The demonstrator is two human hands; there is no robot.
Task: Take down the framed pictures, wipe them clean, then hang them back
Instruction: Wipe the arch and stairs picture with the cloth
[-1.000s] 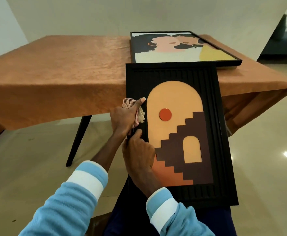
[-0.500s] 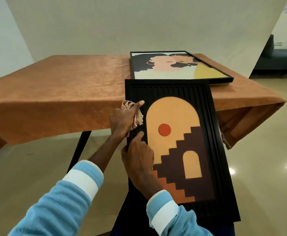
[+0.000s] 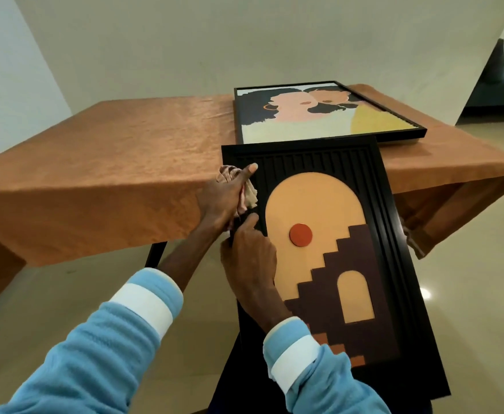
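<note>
Room: pale wall (image 3: 244, 40) is rising behind the furniture, and a glossy beige floor (image 3: 468, 264) is reflecting a spot of light on the right.
Worktop: the worktop (image 3: 110, 162) is wearing an orange cloth cover that is hanging over its near edge; one dark leg (image 3: 155, 253) is showing beneath.
Portrait picture: the portrait picture (image 3: 319, 121), black-framed, is lying flat on the worktop's far right part.
Arch picture: the arch picture (image 3: 319, 204), in a ribbed black frame, is leaning with its top end against the worktop's near edge, just below the portrait picture, and its lower end is sloping down toward the person.
Cloth: the cloth (image 3: 249, 198), pale and bunched, is pressing against the frame's left border near the top.
Left hand: the left hand (image 3: 222, 201) is gripping the cloth, thumb stretching up onto the frame's front.
Right hand: the right hand (image 3: 250, 261) is gripping the frame's left edge just below the cloth, thumb lying on the front.
Sleeves: both are showing light blue with white cuffs.
</note>
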